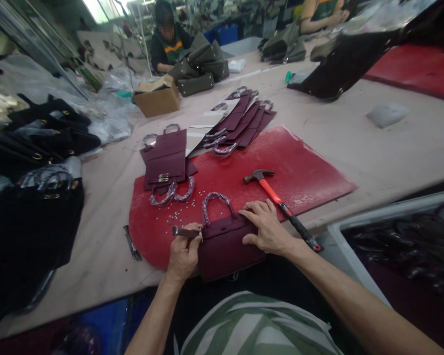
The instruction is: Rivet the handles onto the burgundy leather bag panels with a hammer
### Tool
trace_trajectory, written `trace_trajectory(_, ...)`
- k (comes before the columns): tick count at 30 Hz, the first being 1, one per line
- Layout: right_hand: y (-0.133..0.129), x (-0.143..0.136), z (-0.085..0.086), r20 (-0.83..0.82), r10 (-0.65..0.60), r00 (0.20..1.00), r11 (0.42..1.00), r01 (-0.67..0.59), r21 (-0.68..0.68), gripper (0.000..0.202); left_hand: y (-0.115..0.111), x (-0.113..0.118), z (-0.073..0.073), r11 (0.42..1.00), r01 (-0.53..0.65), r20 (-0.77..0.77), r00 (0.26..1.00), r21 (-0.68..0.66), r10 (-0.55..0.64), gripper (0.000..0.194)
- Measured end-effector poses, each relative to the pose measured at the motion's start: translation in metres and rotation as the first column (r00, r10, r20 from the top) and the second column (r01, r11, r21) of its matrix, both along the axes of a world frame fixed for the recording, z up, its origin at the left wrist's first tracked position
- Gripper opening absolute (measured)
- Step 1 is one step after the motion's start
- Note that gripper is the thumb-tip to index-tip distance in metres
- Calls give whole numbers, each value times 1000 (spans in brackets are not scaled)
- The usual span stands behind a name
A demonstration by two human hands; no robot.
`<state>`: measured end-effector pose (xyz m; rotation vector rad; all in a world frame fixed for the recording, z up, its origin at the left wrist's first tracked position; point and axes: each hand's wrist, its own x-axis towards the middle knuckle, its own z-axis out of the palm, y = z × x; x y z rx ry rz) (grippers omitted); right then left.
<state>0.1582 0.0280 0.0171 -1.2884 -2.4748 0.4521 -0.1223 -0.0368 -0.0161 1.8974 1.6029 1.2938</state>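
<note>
A burgundy bag panel (225, 249) with a plastic-wrapped handle (218, 197) lies at the front edge of the red mat (299, 162). My left hand (185, 256) is closed round a short metal rod, which looks like a hand punch (185, 231), at the panel's upper left corner. On the panel's upper right side rests my right hand (268, 227), thumb and fingers apart. A claw hammer (272, 192) with a red and black handle lies just beyond my right hand. Small metal bits (175, 217) are scattered on the mat left of the handle.
More burgundy panels (166, 158) overlap the mat's far left, with a fanned stack (244, 121) behind. A small metal tool (132, 244) lies left of the mat. Black bags (33, 231) stand left; a grey bin (340, 241) is at right. A co-worker (170, 39) sits across the table.
</note>
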Motion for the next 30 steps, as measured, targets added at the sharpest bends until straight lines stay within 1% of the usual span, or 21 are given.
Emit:
trace_trajectory(3, -2, -1, -2, -1, -87, 996, 996, 87, -1, 67, -1, 1, -1, 1000, 1, 12, 1000, 4, -1, 12)
trace_trajectory(6, -3, -1, -4, -25, -89, 996, 996, 88, -11, 64, -4, 1, -3, 1000, -17, 43, 999, -2, 17, 11)
trace_trajectory(9, -3, -1, -5, -47, -88, 995, 996, 87, -27, 62, -6, 1, -3, 998, -54, 127, 990, -34, 58, 12)
trace_trajectory(11, -2, -1, -6, -57, -93, 994, 995, 91, -41, 62, -6, 4, 1, 993, -96, 212, 971, -63, 108, 13)
trace_trajectory(13, -2, -2, -7, -68, -97, 993, 995, 94, -46, 64, -4, 11, 7, 989, -129, 292, 946, -67, 143, 13)
trace_trajectory(15, -2, -2, -8, -80, -103, 991, 994, 100, -39, 65, 1, 26, 16, 993, -111, 325, 938, -42, 119, 12)
trace_trajectory(18, -3, -3, -9, -96, -113, 989, 994, 111, -20, 66, 12, 56, 25, 1000, 1, 273, 962, 8, -3, 11)
trace_trajectory(20, -3, -3, -9, -104, -116, 988, 993, 115, -13, 67, 19, 75, 25, 997, 66, 217, 973, 38, -73, 12)
trace_trajectory(22, -3, -3, -8, -112, -116, 987, 993, 116, -13, 67, 23, 88, 20, 993, 96, 172, 979, 64, -105, 13)
trace_trajectory(24, -3, -3, -9, -121, -115, 986, 993, 115, -12, 67, 25, 94, 14, 991, 105, 135, 984, 79, -115, 14)
trace_trajectory(26, -3, -3, -10, -131, -114, 985, 993, 114, -8, 66, 24, 95, 10, 989, 109, 108, 987, 103, -120, 14)
trace_trajectory(30, -3, -3, -10, -141, -117, 983, 993, 116, -12, 67, 23, 94, 9, 988, 79, 68, 994, 134, -89, 13)
